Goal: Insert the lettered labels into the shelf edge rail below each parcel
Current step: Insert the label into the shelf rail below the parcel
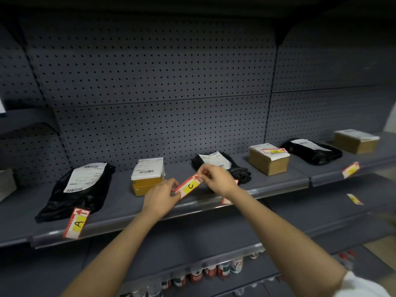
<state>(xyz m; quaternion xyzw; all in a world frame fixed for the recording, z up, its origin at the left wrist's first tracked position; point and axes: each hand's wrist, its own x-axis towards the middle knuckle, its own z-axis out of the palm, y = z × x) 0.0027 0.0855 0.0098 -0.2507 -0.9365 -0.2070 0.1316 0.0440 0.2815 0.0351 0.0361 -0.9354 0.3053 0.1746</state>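
Observation:
Both my hands hold a red-and-white label marked C point(189, 186) by its ends, above the shelf edge rail point(205, 203). My left hand point(161, 198) pinches its lower left end and my right hand point(216, 179) its upper right end. Behind the hands sit a brown box point(146, 175) and a black bag parcel point(222, 166). A label marked A point(76, 222) lies tilted over the rail below a black bag parcel point(79, 187) at the left. A label marked D point(275, 150) rests on top of a brown box point(269, 158). Part of another label point(227, 200) shows under my right wrist.
Further right on the shelf are a black bag point(311, 150) and a brown box point(355, 141), with a label point(350, 169) at the rail. Another label point(354, 199) lies on the shelf below. Cans point(214, 271) line a lower shelf. Perforated back panels point(150, 82) rise behind.

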